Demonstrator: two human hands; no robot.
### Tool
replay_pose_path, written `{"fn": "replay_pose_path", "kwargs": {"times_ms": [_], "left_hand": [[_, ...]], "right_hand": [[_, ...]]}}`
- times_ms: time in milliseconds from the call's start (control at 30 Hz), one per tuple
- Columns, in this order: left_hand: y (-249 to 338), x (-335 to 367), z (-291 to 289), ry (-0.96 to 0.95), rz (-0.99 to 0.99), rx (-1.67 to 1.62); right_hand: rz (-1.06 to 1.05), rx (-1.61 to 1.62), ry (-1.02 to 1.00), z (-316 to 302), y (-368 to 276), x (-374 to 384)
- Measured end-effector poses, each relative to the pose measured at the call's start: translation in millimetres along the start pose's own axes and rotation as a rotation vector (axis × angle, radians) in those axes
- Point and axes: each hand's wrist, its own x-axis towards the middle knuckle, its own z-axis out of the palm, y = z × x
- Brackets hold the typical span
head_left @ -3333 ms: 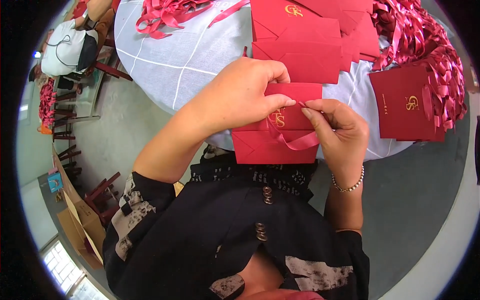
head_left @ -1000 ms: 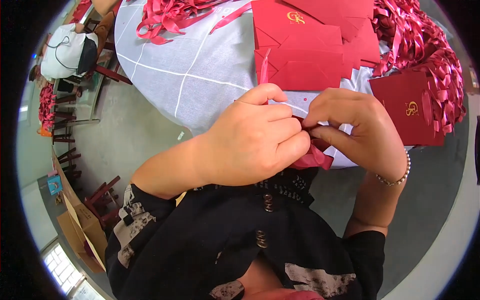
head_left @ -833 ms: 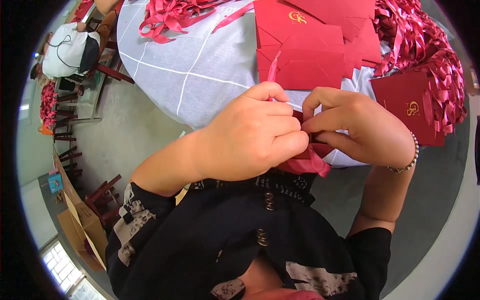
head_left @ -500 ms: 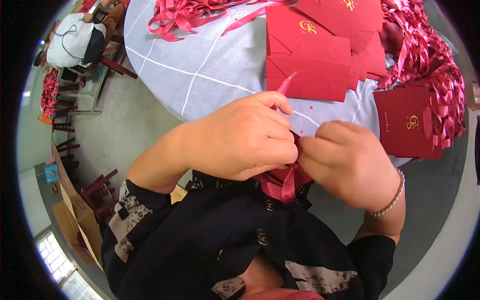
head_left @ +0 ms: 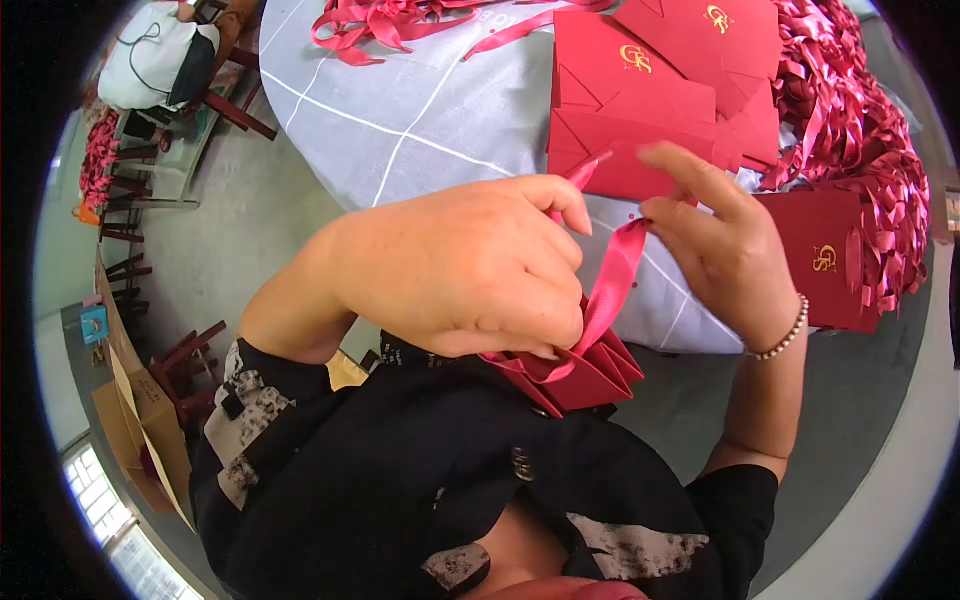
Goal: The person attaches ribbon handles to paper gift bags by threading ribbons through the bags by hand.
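Note:
My left hand (head_left: 470,270) grips a folded red paper bag (head_left: 585,375) held close against my chest. A pink-red ribbon (head_left: 612,280) runs up out of the bag between my two hands. My right hand (head_left: 720,250) pinches the upper end of that ribbon with its fingertips, the other fingers spread. Most of the bag is hidden under my left hand. Both hands are in front of the near edge of the table (head_left: 440,110).
The table carries a grey-white cloth. On it lie a stack of red bags with gold emblems (head_left: 650,90), one more bag (head_left: 825,260) at the right, and heaps of red ribbon (head_left: 870,130). A wooden chair (head_left: 185,365) and cardboard boxes (head_left: 140,430) stand on the floor to the left.
My hands, pressed together over the bag before, have drawn apart. My right hand has lifted up and to the right, pulling the ribbon out taut from the bag.

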Motion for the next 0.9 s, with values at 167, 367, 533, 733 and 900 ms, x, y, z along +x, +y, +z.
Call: {"fn": "replay_pose_path", "kwargs": {"times_ms": [167, 367, 533, 733, 900], "left_hand": [[0, 2, 9, 0.035, -0.025, -0.019], [-8, 6, 14, 0.085, -0.065, 0.027], [4, 10, 22, 0.146, -0.213, 0.051], [18, 16, 11, 0.269, -0.308, 0.14], [10, 17, -2, 0.492, -0.124, -0.087]], "right_hand": [[-0.109, 0.07, 0.116, 10, -8, 16], [-0.137, 0.056, 0.125, 27, 5, 18], [-0.006, -0.131, 0.192, 8, 27, -3], [0.235, 0.049, 0.453, 12, 25, -28], [0.643, 0.545, 0.51, 10, 4, -72]]}}
